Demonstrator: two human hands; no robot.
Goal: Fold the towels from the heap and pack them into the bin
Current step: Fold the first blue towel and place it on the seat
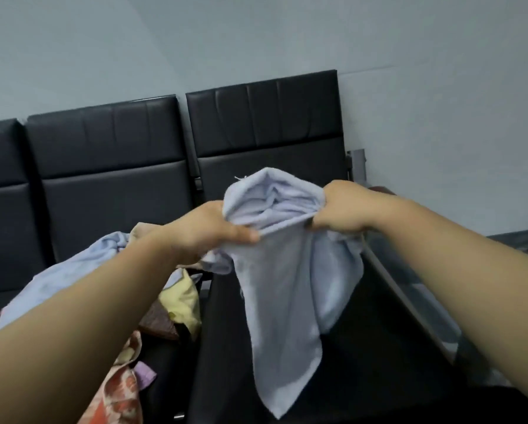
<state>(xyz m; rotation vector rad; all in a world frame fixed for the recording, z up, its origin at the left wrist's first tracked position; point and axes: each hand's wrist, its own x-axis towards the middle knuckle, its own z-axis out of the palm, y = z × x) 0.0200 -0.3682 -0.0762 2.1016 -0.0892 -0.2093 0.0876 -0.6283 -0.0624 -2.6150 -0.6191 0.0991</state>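
Head camera looks down along two bare forearms stretched out over a black padded bench [109, 191] that stands against a pale grey wall [440, 87]. Both hands are clenched on one pale lavender towel [287, 286], which is held up in the air above the right-hand seat, clear of the cushion. The left hand [207, 231] pinches the towel's upper edge, with the thumb lying along the near side of the hem. The right hand [342, 209] grips the same edge further along, its fingers curled round a bunch of cloth. Between the two hands the edge is pulled taut, and behind it the far layer of the towel humps up in loose folds. Below the hands the cloth hangs down and narrows to a single corner that points at the seat.

The heap [177, 298] lies on the seat to the left, partly hidden by the left forearm. It shows a pale blue towel [73, 270], a yellow towel [180, 298], a brown cloth [158, 322], a small purple cloth [144, 374] and an orange flowered cloth [118, 393], all crumpled and overlapping.

At the right, under the right forearm, a grey-rimmed, see-through wall [409, 301] runs alongside the seat; it looks like the bin, with something pale inside, but I cannot tell what
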